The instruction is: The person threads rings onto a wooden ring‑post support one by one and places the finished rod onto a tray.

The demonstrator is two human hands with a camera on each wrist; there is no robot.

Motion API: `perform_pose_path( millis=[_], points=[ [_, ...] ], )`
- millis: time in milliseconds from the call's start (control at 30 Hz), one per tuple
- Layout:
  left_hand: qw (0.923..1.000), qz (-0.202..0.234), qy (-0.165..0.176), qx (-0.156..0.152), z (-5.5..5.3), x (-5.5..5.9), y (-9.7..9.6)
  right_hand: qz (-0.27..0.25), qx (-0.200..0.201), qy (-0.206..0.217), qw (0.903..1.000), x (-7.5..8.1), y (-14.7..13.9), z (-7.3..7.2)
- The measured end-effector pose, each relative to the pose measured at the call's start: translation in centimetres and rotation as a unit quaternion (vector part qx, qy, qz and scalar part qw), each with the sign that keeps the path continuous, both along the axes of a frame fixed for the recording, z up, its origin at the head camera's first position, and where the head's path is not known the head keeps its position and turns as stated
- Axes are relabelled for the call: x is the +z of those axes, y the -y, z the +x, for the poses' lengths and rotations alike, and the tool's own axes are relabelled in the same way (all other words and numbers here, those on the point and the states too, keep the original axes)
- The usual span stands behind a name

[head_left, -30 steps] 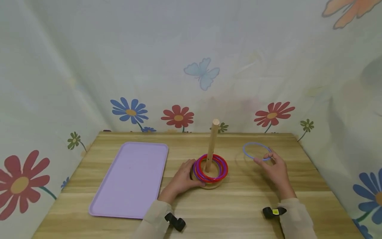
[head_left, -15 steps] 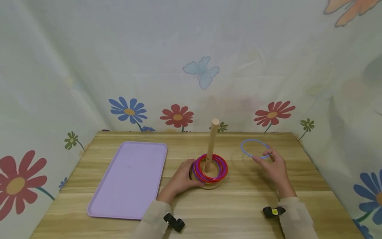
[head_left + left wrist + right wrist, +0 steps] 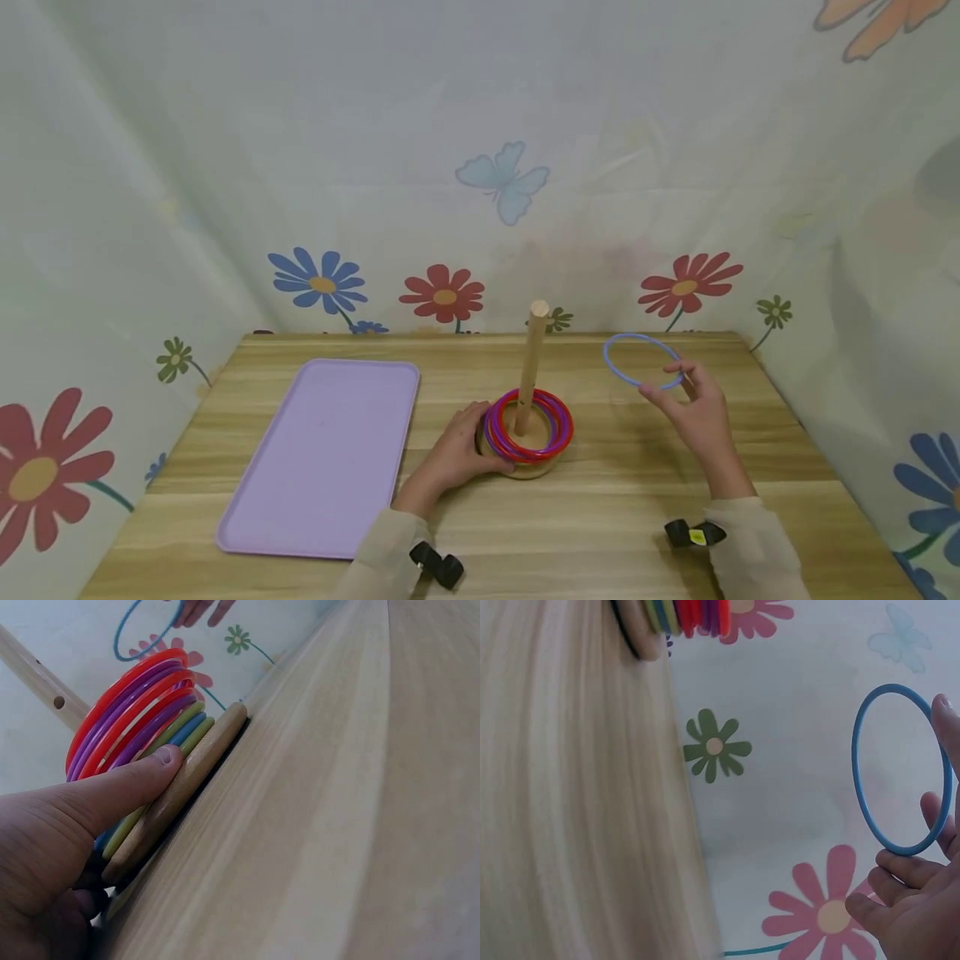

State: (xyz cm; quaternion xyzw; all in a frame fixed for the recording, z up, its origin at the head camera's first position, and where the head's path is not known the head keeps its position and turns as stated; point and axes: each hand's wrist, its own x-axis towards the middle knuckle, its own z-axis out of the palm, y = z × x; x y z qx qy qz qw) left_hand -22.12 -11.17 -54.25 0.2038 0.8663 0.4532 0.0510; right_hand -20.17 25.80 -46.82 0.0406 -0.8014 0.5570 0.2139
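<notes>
A wooden stand with an upright peg point(image 3: 532, 358) and a round base point(image 3: 187, 787) is on the table. Around the peg lies a stack of several thin rings point(image 3: 124, 705): red and purple above, yellow-green and blue lower down. My left hand point(image 3: 459, 446) grips the stand's left side at the base, its thumb pressing against the lowest rings; its other fingers are mostly hidden. To the right of the stand, my right hand point(image 3: 701, 417) pinches a blue ring point(image 3: 855, 750) between thumb and fingers. That ring is tilted in the air, apart from the peg.
A flat purple tray point(image 3: 330, 450) lies on the left half of the wooden table point(image 3: 600, 533). A pale curtain with printed flowers point(image 3: 445, 297) and a butterfly hangs behind and along both sides. Each sleeve carries a black wrist camera point(image 3: 437, 565).
My right hand has raised the blue ring slightly and tilted it a little more. The left hand stays on the stand, and the stack of rings looks unchanged.
</notes>
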Motion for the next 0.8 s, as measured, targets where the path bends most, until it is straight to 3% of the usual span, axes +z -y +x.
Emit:
perform_pose_path(
  millis=[300,800],
  points=[
    [0.9999,-0.008,-0.010,-0.004,0.0,0.0,0.0,0.008,0.019,-0.048,0.9986,2.1,0.7,1.0],
    [0.9994,-0.005,-0.033,-0.010,-0.1,-0.3,0.0,-0.012,0.038,-0.071,0.9967,2.7,1.2,1.2]
  ],
)
